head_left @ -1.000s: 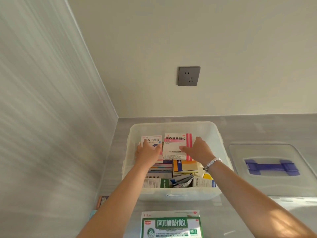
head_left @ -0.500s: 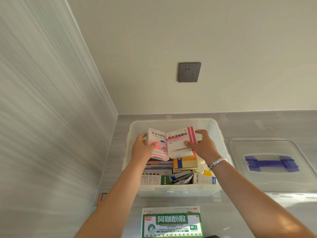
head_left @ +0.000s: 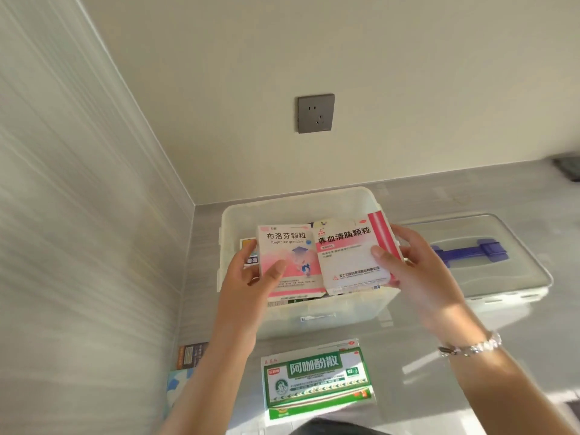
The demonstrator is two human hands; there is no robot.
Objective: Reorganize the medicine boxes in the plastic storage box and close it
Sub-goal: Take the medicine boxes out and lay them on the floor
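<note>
A translucent plastic storage box (head_left: 301, 202) stands open on the grey counter in the corner. My left hand (head_left: 254, 277) grips a pink and white ibuprofen granules box (head_left: 292, 249) by its left edge, thumb on its front. My right hand (head_left: 414, 265) grips a white box with a pink stripe (head_left: 351, 246) by its right edge. Both boxes are held side by side, faces toward me, above the storage box. More medicine boxes lie inside, mostly hidden behind the two lifted boxes.
The clear lid with a blue handle (head_left: 470, 252) lies on the counter to the right of the storage box. A green and white medicine box (head_left: 317, 378) lies flat in front of it. Two small boxes (head_left: 188, 359) sit by the left wall. A wall socket (head_left: 315, 113) is above.
Both hands have lifted the two pink and white boxes up out of the storage box and toward me. The boxes now hide most of the box's contents.
</note>
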